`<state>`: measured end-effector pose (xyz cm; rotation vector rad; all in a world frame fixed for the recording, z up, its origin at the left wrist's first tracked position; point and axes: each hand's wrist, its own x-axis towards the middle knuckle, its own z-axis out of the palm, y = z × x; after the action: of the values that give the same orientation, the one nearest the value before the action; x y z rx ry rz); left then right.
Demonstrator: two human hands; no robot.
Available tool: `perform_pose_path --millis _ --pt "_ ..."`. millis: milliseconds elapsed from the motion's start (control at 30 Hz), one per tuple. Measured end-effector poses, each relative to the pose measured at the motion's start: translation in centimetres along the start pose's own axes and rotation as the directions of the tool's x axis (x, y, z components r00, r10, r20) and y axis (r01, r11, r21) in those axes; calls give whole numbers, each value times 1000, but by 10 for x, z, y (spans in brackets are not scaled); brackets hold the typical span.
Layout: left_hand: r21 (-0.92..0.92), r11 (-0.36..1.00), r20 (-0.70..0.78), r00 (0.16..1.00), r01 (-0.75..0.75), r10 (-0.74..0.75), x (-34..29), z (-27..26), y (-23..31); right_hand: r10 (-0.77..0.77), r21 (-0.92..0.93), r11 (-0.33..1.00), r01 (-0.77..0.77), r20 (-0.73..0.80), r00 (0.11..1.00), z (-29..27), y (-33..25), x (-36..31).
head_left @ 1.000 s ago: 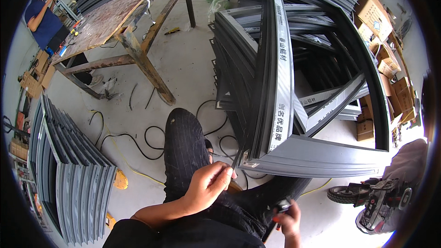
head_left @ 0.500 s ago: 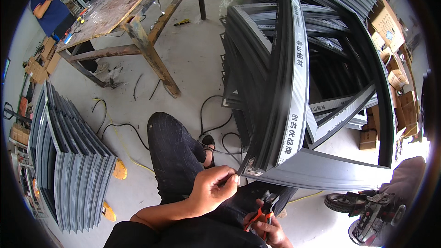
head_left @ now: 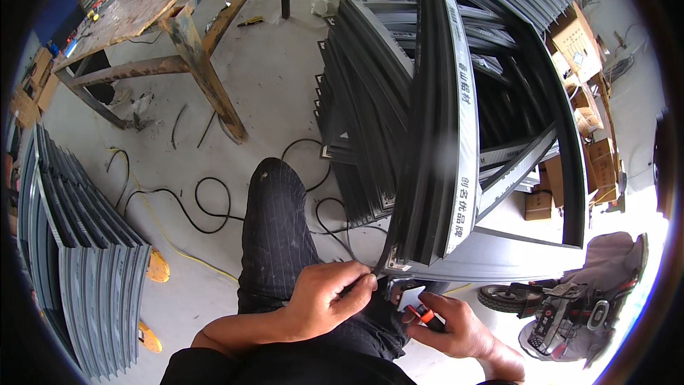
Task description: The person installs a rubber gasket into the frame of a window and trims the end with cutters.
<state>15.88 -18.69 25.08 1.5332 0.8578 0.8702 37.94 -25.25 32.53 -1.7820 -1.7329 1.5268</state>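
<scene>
My left hand [head_left: 329, 299] is closed in a pinch at the near corner of a dark grey metal frame [head_left: 463, 164]. Between its thumb and forefinger is the end of a thin dark strip [head_left: 382, 261], which runs up along the frame's edge. Just right of it, my right hand [head_left: 456, 328] grips pliers [head_left: 426, 314] with orange-and-black handles. Their shiny, wide jaws [head_left: 410, 298] point up and left, below the frame corner. Part of the handles is hidden in the palm. The frame leans upright over a stack of similar frames [head_left: 363, 100].
More frames [head_left: 103, 292] stand at the left on a yellow-footed support [head_left: 158, 267]. A worn workbench [head_left: 171, 64] is at the far left, a black cable [head_left: 206, 207] on the floor. Cardboard boxes [head_left: 602, 164] and a scooter [head_left: 570, 314] are at the right.
My right hand has risen with the pliers, turning their jaws toward the strip and frame corner. The left hand keeps its pinch. The view has shifted, so the surroundings sit further left.
</scene>
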Motion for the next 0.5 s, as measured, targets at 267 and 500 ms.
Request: perform_pose_path --millis 267,500 --pt "257 927 86 961 -275 261 12 -10 -2 7 -76 997 1 105 994 -12 -21 19" --pt "357 879 105 949 -315 297 10 -14 -2 -115 -192 975 114 3 993 -10 -16 20"
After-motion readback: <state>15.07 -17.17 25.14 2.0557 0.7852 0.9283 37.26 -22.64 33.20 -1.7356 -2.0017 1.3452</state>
